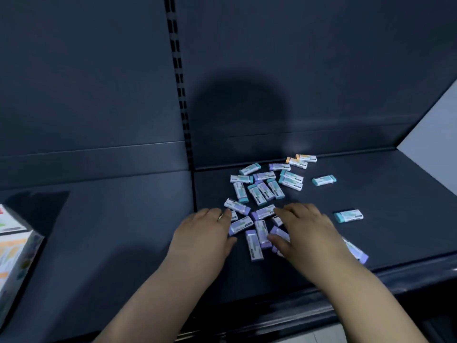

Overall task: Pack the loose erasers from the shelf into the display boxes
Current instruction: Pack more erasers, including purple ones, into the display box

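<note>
Left hand (205, 233): fingers (215, 214) straight, held together, touching purple erasers. Right hand (306, 231): fingers spread, resting on the same cluster. Erasers (265, 190): scattered loose, right half of shelf (395, 194). Display box (14, 246): near left.

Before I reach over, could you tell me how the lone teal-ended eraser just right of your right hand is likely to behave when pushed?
The teal-ended eraser lies flat and is a boxy block, so it will probably slide, not roll, on the smooth shelf. It looks small, so likely light and stiff. Its paper sleeve may be slick to pinch.
</note>
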Demonstrator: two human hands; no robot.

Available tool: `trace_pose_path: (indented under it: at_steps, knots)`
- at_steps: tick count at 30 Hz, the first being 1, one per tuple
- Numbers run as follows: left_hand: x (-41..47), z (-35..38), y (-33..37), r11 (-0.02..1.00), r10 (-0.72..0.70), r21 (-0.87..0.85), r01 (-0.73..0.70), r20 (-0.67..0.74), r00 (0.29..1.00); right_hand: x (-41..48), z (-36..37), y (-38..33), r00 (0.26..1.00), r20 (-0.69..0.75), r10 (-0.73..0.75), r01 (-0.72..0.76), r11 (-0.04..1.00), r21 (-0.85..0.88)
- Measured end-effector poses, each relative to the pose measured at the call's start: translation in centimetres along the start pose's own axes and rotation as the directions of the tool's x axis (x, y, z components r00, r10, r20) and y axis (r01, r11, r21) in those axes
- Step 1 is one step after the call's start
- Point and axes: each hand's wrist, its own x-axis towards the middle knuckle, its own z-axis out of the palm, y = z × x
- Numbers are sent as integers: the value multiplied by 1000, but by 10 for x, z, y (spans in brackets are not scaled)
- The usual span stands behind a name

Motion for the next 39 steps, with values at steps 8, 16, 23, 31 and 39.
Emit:
trace_pose_path:
  at_steps: [8,16,23,31,39]
  knots:
    - [33,4,28,999,16,38,-16,13,1000,17,1,49,999,34,0,0,1000,0]
    - [106,17,91,996,-53,67,54,-16,998,55,-19,140,996,23,-82,83,994,-73]
    - [194,32,115,983,-54,173,54,-4,999,127,-14,202,992,46,-120,122,991,-58]
    - [254,50,121,981,-88,178,72,81,993,189,12,222,981,0,-196,196,980,19]
    - [273,57,120,983,-117,153,106,63,991,213,25,218,976,-25,-215,216,976,38]
